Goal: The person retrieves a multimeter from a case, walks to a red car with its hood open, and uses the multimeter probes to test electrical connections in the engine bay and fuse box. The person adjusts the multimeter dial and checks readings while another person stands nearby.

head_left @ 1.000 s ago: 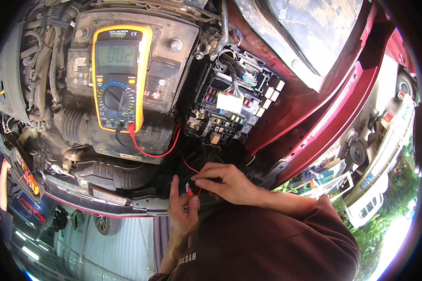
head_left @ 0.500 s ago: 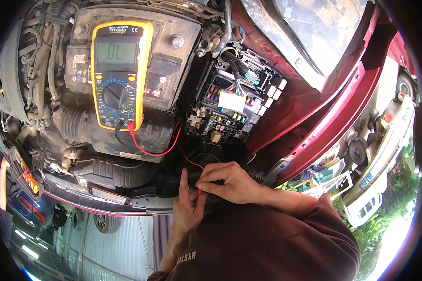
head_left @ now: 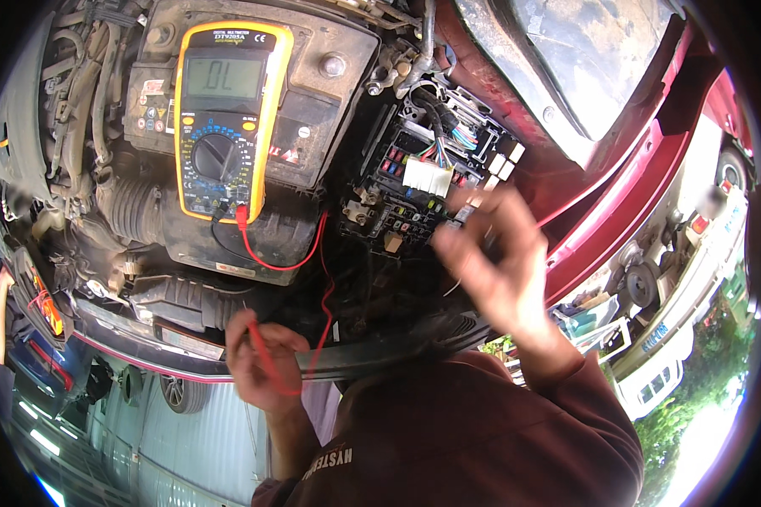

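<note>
My left hand (head_left: pixel 258 376) is closed around a red test probe (head_left: pixel 263 353), its thin tip pointing up past the fingers. A red lead (head_left: pixel 325 313) loops from it toward the multimeter (head_left: pixel 218 89), which has a yellow rim and lies on the car battery (head_left: pixel 325 114). Its screen is lit, and a red plug and a black plug sit at its lower end. My right hand (head_left: pixel 507 270), blurred by motion, is over the lower right side of the uncovered fuse box (head_left: pixel 402 207). Its thumb and fingers are apart, and I make out nothing between them.
A white connector (head_left: pixel 428 177) with coloured wires lies on the fuse box, near several pale relays (head_left: pixel 500 165). The dark red fender edge (head_left: pixel 596 224) runs along the right. A ribbed air hose (head_left: pixel 135 224) is left of the multimeter. Another person's arm (head_left: pixel 0 313) shows at far left.
My hands have parted from around the probe. The left moved leftward with the probe in it, and the right rose toward the fuse box. The view has shifted slightly.
</note>
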Motion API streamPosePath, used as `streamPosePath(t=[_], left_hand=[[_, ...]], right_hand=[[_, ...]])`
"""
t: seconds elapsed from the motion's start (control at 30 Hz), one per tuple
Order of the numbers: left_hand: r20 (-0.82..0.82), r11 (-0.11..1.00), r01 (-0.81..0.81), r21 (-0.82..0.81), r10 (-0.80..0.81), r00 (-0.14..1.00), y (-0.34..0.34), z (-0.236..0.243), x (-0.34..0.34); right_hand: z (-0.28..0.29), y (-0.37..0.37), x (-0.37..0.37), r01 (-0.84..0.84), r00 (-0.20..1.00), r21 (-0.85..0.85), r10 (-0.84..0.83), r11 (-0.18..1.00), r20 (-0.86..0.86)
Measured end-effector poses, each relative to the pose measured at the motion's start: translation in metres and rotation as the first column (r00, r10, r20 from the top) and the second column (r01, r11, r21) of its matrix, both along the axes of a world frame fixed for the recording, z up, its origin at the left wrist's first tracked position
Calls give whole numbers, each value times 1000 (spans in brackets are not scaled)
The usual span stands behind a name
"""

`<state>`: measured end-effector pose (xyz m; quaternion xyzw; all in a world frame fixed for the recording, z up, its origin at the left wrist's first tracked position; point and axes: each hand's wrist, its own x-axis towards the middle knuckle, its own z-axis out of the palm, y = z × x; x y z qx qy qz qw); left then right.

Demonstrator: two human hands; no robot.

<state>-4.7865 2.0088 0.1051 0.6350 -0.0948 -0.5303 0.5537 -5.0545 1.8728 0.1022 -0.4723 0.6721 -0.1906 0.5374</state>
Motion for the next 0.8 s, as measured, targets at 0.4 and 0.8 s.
streamPosePath(t=[0.4, 0.8], left_hand=[[768, 669, 722, -176, -365, 526, -115, -10, -21], [-391, 820, 523, -233, -572, 722, -143, -15, -80]], right_hand=[[-13, -56, -14, 192, 737, 553, -491, 811, 465], [-21, -54, -16, 126, 396, 761, -736, 636, 550]])
